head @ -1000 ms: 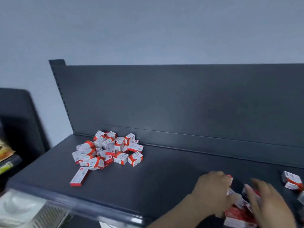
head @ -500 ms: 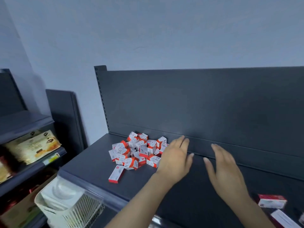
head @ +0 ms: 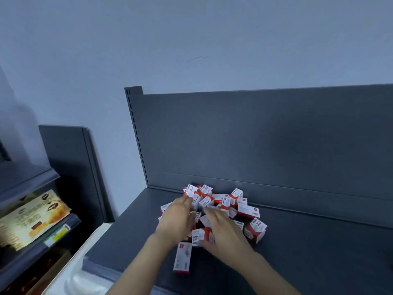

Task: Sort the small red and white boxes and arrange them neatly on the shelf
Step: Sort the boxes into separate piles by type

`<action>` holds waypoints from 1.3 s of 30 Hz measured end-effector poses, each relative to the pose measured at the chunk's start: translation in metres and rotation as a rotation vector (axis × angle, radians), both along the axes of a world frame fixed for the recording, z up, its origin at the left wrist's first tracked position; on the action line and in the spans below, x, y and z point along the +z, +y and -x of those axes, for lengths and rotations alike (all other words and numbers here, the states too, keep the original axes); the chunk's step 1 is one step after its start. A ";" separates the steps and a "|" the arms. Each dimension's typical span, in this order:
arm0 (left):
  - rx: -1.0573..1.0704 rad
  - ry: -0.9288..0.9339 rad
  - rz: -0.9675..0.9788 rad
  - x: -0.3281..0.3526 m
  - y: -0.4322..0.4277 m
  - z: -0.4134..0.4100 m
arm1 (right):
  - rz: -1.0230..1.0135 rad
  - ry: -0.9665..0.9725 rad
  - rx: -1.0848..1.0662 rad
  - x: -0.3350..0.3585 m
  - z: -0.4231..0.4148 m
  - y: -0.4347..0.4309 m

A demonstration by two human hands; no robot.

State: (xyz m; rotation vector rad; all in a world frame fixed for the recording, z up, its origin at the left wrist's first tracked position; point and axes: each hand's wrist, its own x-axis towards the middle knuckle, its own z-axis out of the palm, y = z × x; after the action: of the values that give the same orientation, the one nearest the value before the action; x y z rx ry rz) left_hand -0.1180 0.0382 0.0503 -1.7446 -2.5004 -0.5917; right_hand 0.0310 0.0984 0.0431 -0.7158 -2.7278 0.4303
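I see my left hand (head: 177, 223) and right hand (head: 223, 233) spread open on the heap of small red and white cardboard boxes (head: 221, 206) on the dark grey metal shelf (head: 308, 250); perhaps touching only; they look light, crushable; I would pinch the long sides.

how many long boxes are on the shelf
2: one long box lies alone at the pile's near edge, another long box on the pile's right. Hands may hide more.

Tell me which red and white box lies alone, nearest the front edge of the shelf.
The long narrow box lying flat in front of the pile, near the left hand. It is longer than the small boxes, and it points toward the shelf edge.
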 end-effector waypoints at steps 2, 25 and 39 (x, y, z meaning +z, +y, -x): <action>-0.027 -0.035 0.067 -0.007 -0.002 0.012 | 0.017 -0.066 0.019 -0.005 0.012 -0.003; -0.035 -0.138 0.062 0.007 0.034 0.009 | 0.113 0.022 -0.166 -0.010 -0.014 0.015; -0.345 -0.120 -0.140 0.045 0.139 -0.221 | 0.022 0.329 -0.582 0.018 -0.229 0.080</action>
State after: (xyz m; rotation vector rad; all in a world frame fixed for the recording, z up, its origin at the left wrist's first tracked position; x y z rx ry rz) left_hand 0.1030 0.1771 0.0953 -2.1585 -2.1731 -0.8910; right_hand 0.2601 0.1784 0.0613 -1.2627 -2.0885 0.3932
